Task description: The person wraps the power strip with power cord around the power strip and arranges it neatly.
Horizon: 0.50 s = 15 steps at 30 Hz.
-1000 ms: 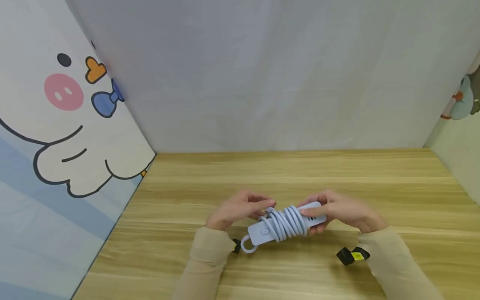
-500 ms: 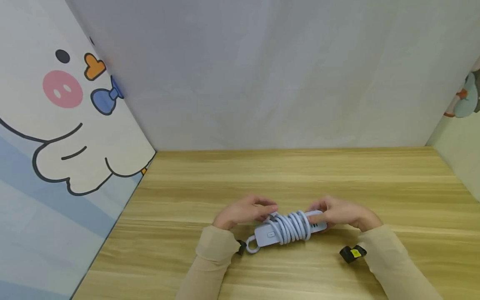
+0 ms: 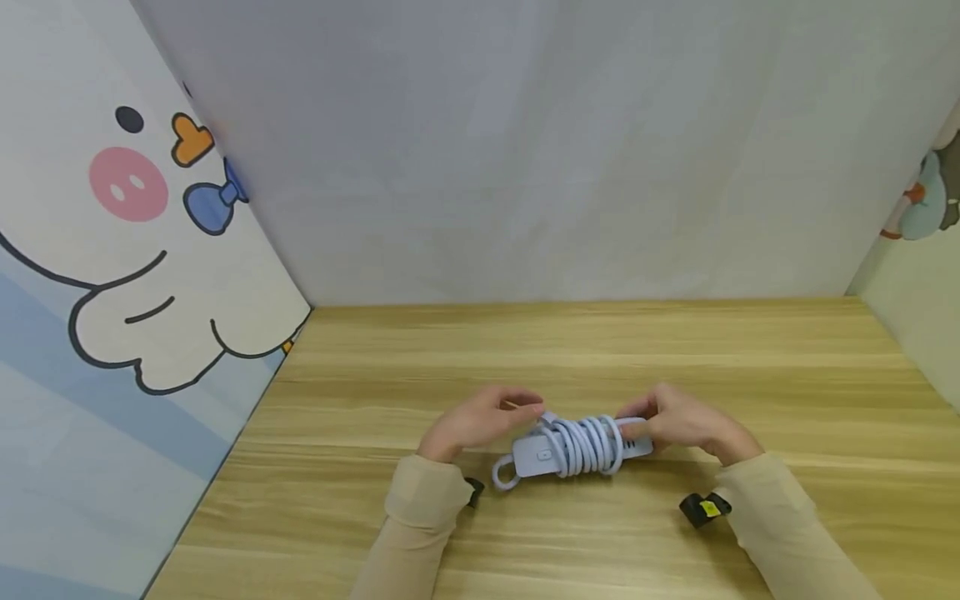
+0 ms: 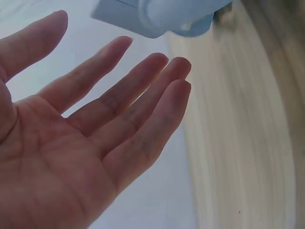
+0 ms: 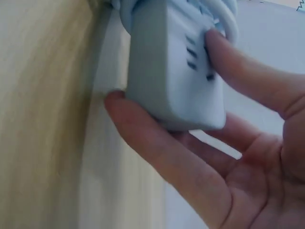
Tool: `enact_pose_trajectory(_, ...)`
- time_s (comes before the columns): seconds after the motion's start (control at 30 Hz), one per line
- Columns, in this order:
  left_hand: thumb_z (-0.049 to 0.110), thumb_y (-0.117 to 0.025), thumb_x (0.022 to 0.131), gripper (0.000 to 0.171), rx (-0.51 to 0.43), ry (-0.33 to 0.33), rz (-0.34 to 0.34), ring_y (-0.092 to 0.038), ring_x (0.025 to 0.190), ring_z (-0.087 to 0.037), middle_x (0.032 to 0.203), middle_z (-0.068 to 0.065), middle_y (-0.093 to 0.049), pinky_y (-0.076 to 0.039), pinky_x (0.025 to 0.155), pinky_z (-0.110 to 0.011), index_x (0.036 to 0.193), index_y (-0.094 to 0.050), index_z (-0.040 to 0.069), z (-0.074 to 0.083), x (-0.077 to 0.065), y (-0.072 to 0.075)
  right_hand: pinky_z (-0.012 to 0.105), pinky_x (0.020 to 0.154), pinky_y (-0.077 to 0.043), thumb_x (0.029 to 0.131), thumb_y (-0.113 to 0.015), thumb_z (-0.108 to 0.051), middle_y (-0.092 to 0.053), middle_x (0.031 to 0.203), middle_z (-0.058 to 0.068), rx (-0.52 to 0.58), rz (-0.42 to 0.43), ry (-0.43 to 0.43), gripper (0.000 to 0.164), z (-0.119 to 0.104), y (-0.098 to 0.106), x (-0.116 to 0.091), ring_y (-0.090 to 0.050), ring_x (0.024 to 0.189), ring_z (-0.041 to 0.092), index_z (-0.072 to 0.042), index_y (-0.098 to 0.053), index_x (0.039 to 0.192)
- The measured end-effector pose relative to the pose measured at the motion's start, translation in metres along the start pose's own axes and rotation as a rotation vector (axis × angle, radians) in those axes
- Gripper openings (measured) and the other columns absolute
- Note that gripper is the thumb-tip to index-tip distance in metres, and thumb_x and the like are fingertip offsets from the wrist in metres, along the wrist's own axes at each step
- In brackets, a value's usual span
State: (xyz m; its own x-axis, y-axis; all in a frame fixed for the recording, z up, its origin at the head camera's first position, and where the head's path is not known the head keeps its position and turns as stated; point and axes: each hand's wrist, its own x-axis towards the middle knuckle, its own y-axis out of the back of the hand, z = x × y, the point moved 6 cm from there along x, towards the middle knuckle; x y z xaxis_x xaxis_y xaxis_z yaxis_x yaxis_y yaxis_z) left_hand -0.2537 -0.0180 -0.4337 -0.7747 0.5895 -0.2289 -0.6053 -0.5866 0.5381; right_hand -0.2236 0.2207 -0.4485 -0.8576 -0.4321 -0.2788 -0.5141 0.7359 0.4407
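A white power strip (image 3: pixel 532 457) with its cord (image 3: pixel 585 446) wound in several turns round its middle is in the centre of the head view. At its right end my right hand (image 3: pixel 678 423) grips the strip between thumb and fingers; the right wrist view shows the thumb beside the socket slots (image 5: pixel 191 52). By the plug end of the cord (image 3: pixel 549 418) is my left hand (image 3: pixel 480 421). In the left wrist view its fingers (image 4: pixel 138 105) are spread and relaxed, apart from the pale plug (image 4: pixel 124 16) above them.
The wood-grain table (image 3: pixel 375 358) lies under both hands. A grey-white curtain (image 3: pixel 562 150) stands behind it, with a cartoon-printed panel (image 3: pixel 150 275) on the left. Black wrist mounts (image 3: pixel 701 510) sit by the cuffs.
The power strip has shifted slightly right and turned a little more level in the head view. My right hand keeps its hold; the left hand stays near the plug.
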Motion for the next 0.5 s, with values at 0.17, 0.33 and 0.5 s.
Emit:
enact_pose_trajectory(0.17, 0.042, -0.055, 0.104, 0.048, 0.009, 0.007, 0.038, -0.057, 0.13, -0.031, 0.139, -0.008, -0.063, -0.046, 0.11, -0.05, 0.139, -0.062, 0.01, 0.0, -0.003, 0.009, 0.034, 0.072, -0.061, 0.095, -0.071, -0.016, -0.076, 0.098, 0.01, -0.017, -0.09, 0.04, 0.028, -0.004, 0.001, -0.006, -0.066, 0.084, 0.016, 0.005, -0.073, 0.114)
enact_pose_trajectory(0.33, 0.045, -0.056, 0.103, 0.049, 0.03, 0.006, 0.09, -0.058, 0.129, -0.028, 0.139, -0.006, -0.063, -0.046, 0.109, -0.05, 0.139, -0.062, 0.013, 0.007, -0.008, 0.014, 0.026, 0.078, -0.058, 0.092, -0.075, -0.025, -0.077, 0.102, 0.005, -0.171, -0.119, 0.124, 0.032, -0.016, 0.003, -0.013, -0.069, 0.09, 0.011, -0.001, -0.075, 0.114)
enact_pose_trajectory(0.5, 0.047, -0.056, 0.103, 0.047, 0.069, -0.018, 0.149, -0.06, 0.125, -0.026, 0.139, -0.003, -0.063, -0.05, 0.104, -0.048, 0.138, -0.063, 0.017, 0.02, -0.014, 0.016, 0.043, 0.092, -0.058, 0.088, -0.079, -0.034, -0.075, 0.115, 0.012, -0.377, -0.091, 0.173, 0.051, -0.031, 0.003, -0.021, -0.071, 0.103, 0.022, 0.003, -0.07, 0.122)
